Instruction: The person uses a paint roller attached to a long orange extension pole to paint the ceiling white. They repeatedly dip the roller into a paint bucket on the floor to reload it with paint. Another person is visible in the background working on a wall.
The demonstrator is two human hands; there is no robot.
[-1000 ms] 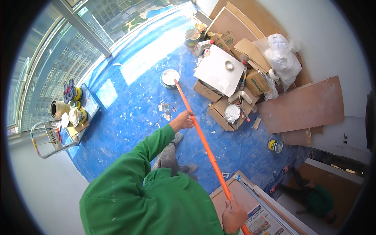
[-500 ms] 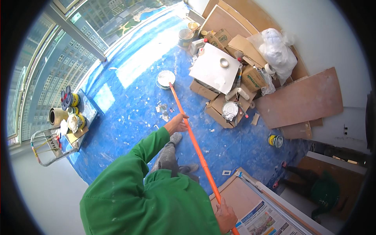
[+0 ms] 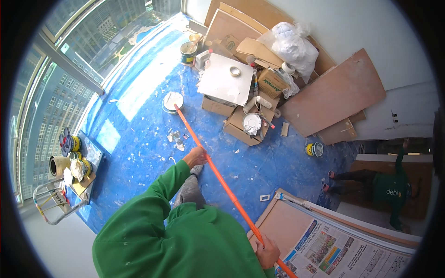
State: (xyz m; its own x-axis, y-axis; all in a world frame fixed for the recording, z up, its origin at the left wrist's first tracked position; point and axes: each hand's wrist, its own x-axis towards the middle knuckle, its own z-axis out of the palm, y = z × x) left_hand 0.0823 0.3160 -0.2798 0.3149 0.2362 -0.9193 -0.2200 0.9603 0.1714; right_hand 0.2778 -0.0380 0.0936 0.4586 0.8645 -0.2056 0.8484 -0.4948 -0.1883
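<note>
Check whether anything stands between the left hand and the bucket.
Nothing visible does: the orange pole runs uncovered from the left hand to the bucket. Scraps on the blue sheet lie left of the pole.

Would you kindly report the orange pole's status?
Left hand at orange pole, right hand gripping it. Far end at white-topped bucket. Scraps left of pole.

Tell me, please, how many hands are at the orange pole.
2: the left hand farther along the pole, toward the bucket, and the right hand nearer the lower edge. No other hand shows there.
</note>
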